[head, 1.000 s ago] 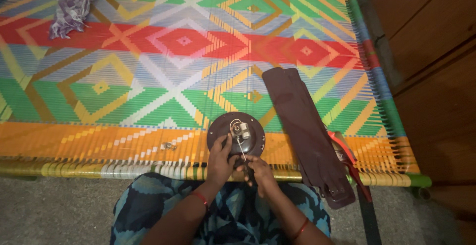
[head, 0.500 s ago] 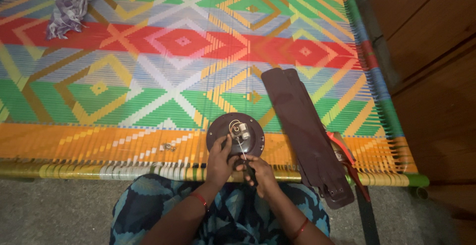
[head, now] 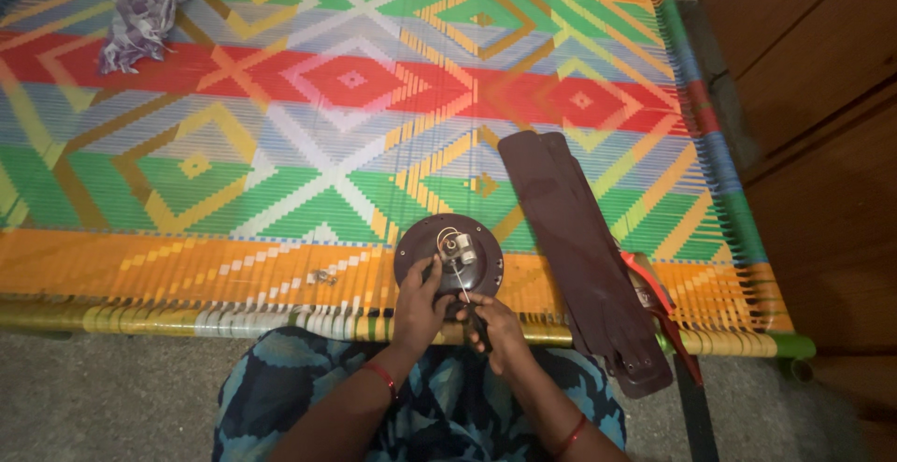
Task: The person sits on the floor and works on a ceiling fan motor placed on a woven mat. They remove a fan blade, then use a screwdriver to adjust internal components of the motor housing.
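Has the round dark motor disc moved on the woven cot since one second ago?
No. The round motor disc lies at the same spot beside the dark fan blades, on the orange band of the cot.

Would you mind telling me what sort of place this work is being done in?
Most likely a room in a home rather than a workshop: a brightly woven cot serves as the work surface, wooden furniture stands beside it, and a crumpled cloth lies on the weave.

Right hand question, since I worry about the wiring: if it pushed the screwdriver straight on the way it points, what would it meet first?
Probably the metal part and wires at the centre of the round dark motor housing. The right hand aims the screwdriver up toward it; whether the tip already touches is unclear.
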